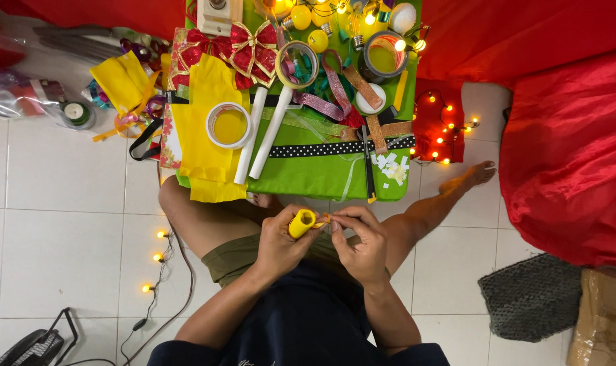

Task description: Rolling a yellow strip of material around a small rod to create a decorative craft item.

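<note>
A: Red cloth [565,156] fills 2 to 4 o'clock; the green board [321,176] lies at 12. Packages?

B: Brown cardboard box [604,318] at 4 o'clock, corner only. Clear plastic bag [23,95] at 10. Tape rolls on the board: a wide ring [229,125] on yellow paper and a grey one [382,57] towards 1. Two white paper tubes [264,132] lean between them. No label is readable.

A: Item in hand?

B: Yellow roll [302,223], centre frame, over the lap. Left hand [281,244] is closed around its body; right hand [362,244] is pinched narrow on a small orange strip [323,219] at its tip.

A: Handling?

B: Judged light, soft, crushable. Grip the barrel loosely; take the strip by fingertips only.
</note>
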